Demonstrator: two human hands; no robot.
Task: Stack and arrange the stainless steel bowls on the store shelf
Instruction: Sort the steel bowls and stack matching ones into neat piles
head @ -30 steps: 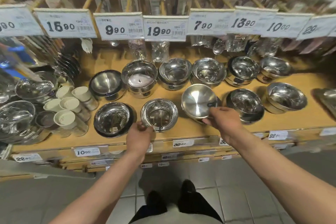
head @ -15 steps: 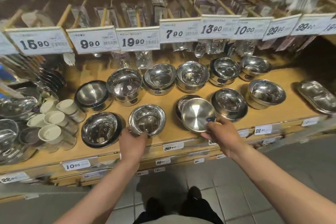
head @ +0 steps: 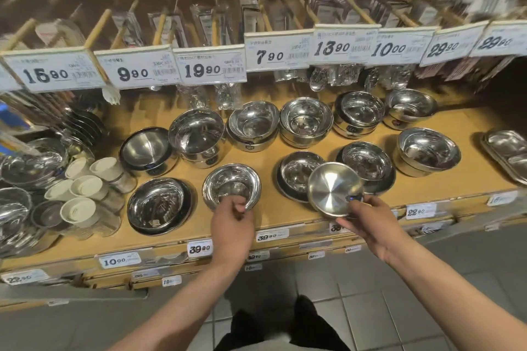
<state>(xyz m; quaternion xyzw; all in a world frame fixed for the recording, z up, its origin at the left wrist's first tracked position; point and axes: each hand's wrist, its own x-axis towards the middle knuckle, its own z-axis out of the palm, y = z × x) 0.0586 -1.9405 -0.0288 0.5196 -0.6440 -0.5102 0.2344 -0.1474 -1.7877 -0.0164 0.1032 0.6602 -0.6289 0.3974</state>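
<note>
Now: right hand (head: 370, 225) pinches a tilted steel bowl (head: 332, 188) by its near rim, lifted just off the shelf (head: 285, 216) edge. Behind it, a bowl stack (head: 298, 172); another stack (head: 368, 164) just right. Left hand (head: 232, 225) grips the near rim of a second bowl (head: 231, 184) resting on the shelf. Price tags (head: 209, 68) hang above.
</note>
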